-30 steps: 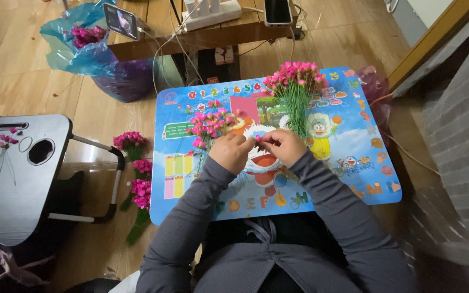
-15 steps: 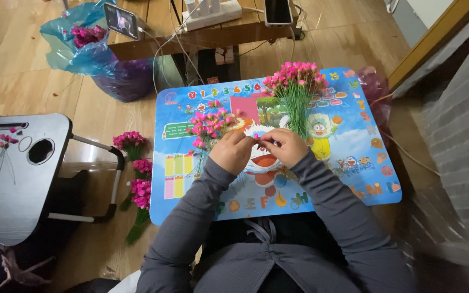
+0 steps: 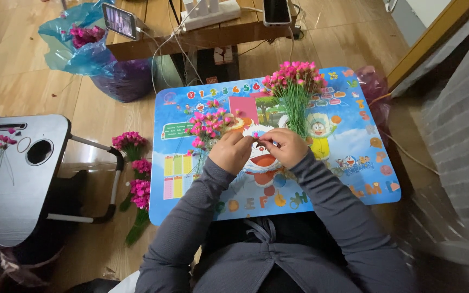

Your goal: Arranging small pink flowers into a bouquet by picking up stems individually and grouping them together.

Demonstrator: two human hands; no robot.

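Note:
My left hand [image 3: 230, 152] and my right hand [image 3: 284, 146] meet over the middle of a small blue cartoon-printed table [image 3: 354, 163]. Their fingertips pinch a tiny pink flower piece [image 3: 255, 135] between them. A loose heap of pink artificial flowers [image 3: 208, 123] lies just beyond my left hand. A tied bunch of pink flowers with green stems [image 3: 294, 87] lies beyond my right hand at the table's far edge. Grey sleeves cover both arms.
Bunches of pink flowers [image 3: 137, 173] lie on the wooden floor left of the table. A grey folding side table [image 3: 6, 195] stands at far left. A blue plastic bag [image 3: 77, 49] with flowers, a wooden bench [image 3: 202, 32] with phones and a power strip sit behind.
Both hands stay together over the table with only slight finger movement. Nothing else has shifted.

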